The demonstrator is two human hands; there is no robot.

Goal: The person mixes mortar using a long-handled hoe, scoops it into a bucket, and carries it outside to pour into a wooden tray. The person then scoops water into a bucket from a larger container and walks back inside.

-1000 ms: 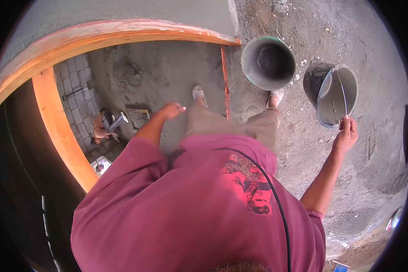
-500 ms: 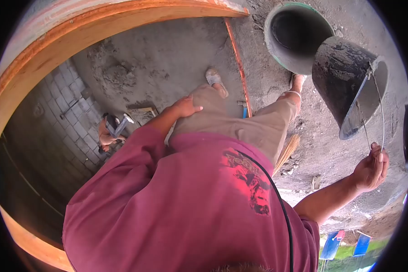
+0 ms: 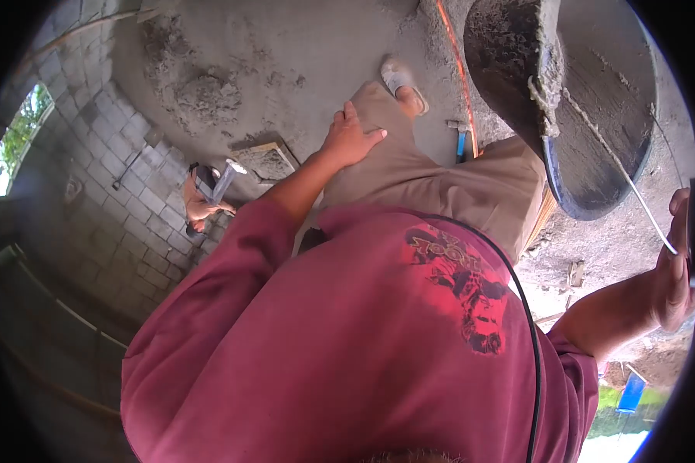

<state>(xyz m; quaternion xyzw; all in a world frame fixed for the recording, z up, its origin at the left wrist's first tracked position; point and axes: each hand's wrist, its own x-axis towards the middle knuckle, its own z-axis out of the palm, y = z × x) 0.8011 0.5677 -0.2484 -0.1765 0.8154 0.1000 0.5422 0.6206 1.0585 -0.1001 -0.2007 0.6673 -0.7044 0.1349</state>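
Observation:
A black bucket [image 3: 510,62], crusted with grey mortar, hangs tilted at the upper right of the head view. Its open mouth shows a wet grey coating inside. From its rim a wire handle [image 3: 625,174] runs down to my right hand [image 3: 674,274], whose fingers are hooked around it at the right edge; part of that hand is cut off by the dark border. My left hand [image 3: 350,139] lies flat on my left thigh, fingers apart, holding nothing.
Smooth wet mortar [image 3: 309,54] covers the floor, with a rough heap [image 3: 208,92] on it. A blue-handled hammer [image 3: 461,143] lies beside an orange strip [image 3: 459,58]. A mortar board [image 3: 269,162] sits near a co-worker [image 3: 201,202] by the block wall [image 3: 127,193]. Broom bristles [image 3: 544,216] show behind my leg.
The black bucket has come nearer and my right hand has moved out to the right edge with its handle. The view has shifted; the green-rimmed bucket is out of sight. My left hand stays on my thigh.

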